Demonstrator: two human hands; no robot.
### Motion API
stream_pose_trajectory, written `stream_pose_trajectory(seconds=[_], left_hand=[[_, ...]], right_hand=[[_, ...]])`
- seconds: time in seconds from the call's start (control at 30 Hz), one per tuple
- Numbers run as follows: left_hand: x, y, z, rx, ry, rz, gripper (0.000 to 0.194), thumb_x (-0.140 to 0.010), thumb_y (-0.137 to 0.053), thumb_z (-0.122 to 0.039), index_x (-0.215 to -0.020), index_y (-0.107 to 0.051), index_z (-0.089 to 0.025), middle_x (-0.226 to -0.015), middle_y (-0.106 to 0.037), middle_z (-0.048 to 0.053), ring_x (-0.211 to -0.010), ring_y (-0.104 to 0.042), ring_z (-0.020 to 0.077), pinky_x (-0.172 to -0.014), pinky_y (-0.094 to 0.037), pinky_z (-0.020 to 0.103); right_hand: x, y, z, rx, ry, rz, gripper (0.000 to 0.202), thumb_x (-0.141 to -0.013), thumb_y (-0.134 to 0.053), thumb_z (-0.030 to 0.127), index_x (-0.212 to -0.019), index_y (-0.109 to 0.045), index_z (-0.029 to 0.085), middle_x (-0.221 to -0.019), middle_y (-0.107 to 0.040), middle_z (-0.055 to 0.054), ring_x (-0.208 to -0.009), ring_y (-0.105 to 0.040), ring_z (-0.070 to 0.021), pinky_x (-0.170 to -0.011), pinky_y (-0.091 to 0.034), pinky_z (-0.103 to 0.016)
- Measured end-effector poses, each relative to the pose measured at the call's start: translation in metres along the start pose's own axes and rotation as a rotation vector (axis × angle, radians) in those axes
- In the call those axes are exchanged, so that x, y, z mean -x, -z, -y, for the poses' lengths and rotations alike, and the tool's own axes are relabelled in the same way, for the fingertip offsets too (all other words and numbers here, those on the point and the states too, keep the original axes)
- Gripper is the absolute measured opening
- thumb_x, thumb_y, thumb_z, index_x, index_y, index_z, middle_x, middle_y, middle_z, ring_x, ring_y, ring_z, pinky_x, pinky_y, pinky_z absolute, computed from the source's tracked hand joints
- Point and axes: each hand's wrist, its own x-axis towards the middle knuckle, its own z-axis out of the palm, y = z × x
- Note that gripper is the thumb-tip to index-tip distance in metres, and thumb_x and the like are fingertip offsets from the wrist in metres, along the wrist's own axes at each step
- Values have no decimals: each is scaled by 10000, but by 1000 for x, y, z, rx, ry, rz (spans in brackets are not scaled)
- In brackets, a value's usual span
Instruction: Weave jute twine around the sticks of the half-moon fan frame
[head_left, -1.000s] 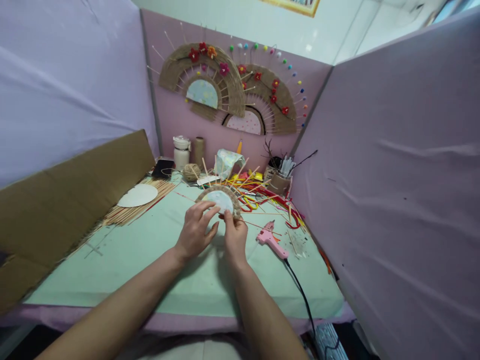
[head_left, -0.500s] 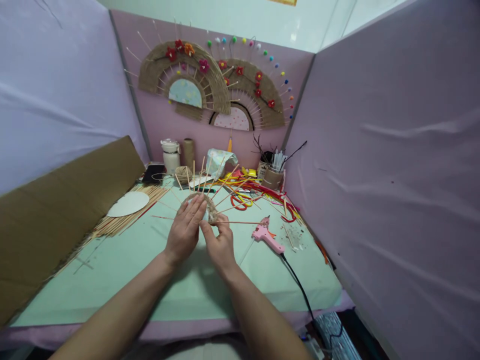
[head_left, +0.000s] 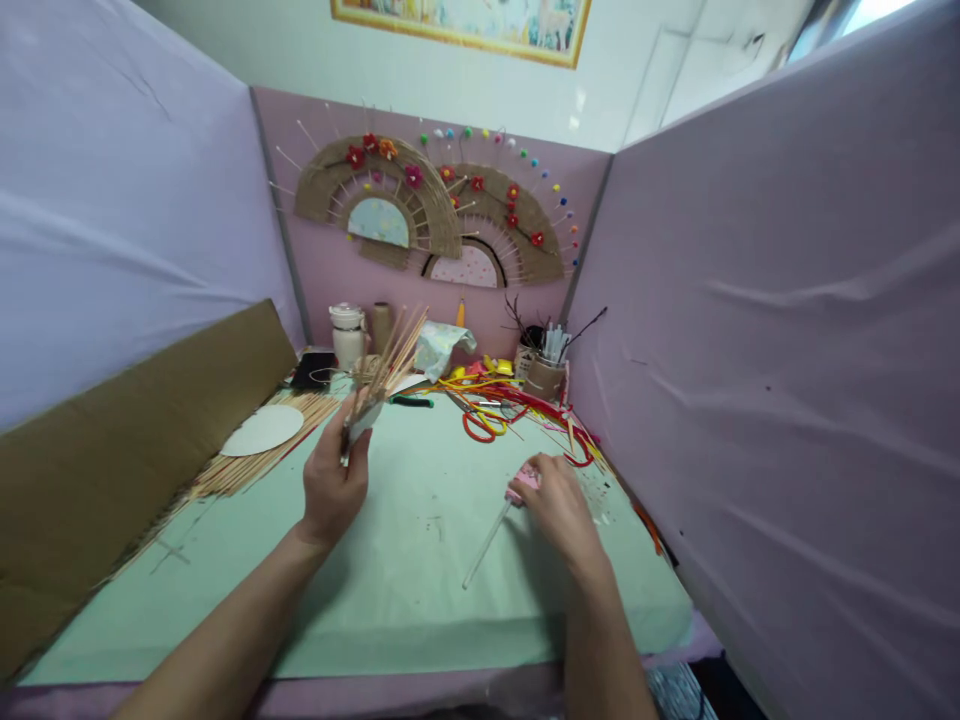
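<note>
My left hand (head_left: 331,490) is raised over the left middle of the table, its fingers and thumb closed on a small half-round fan piece (head_left: 366,416). The piece is turned nearly edge-on, and thin wooden sticks (head_left: 401,350) fan upward from its rim. On the right, my right hand (head_left: 564,512) is wrapped over a pink hot glue gun (head_left: 524,482). The hand hides most of the gun's body and handle. A clear glue stick (head_left: 487,545) pokes out of the gun's back toward the table's front.
At left, a cardboard sheet (head_left: 150,470) stands beside a pile of sticks and a white oval card (head_left: 262,430). Scissors (head_left: 484,424), coloured pipe cleaners, a jar (head_left: 348,337) and pots line the back. Two finished fans (head_left: 382,190) hang on the rear panel.
The fan piece has been tipped edge-on and carried left in my left hand. My right hand has let go of it, moved right and taken hold of the glue gun. The view has tilted upward.
</note>
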Motion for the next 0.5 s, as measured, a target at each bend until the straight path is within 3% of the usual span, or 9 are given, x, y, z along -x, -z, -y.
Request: stream_pose_trajectory(seconds=[0.13,0.23,0.5], left_hand=[[-21,4,-9,283,141,-54,614,-820,-563,-278,-1382,-321,-233,-1260,-546,108,-1133,-534,226,-964,-418,384],[-31,7,-12,359,168,-62,622,-807,-576,-274,-1375,-324,-241,-1164,-594,93,-1042,-578,200,-927,-443,375],[-31,6,-20,376,218,-14,591,-819,-548,-264,-1371,-338,-240,-1166,-599,89,-1059,-572,200,-921,-445,361]], right_hand=[[-2,0,-31,218,-106,148,424,-721,-624,415,-1014,-599,109,-1029,-575,-173,-1003,-518,-320,-824,-386,-356],[-3,-11,-37,263,-102,234,355,-746,-586,387,-964,-605,107,-989,-588,-170,-956,-539,-308,-785,-382,-338],[-5,-32,-49,247,-84,175,266,-771,-522,362,-844,-616,124,-892,-608,-164,-857,-577,-285,-735,-390,-340]])
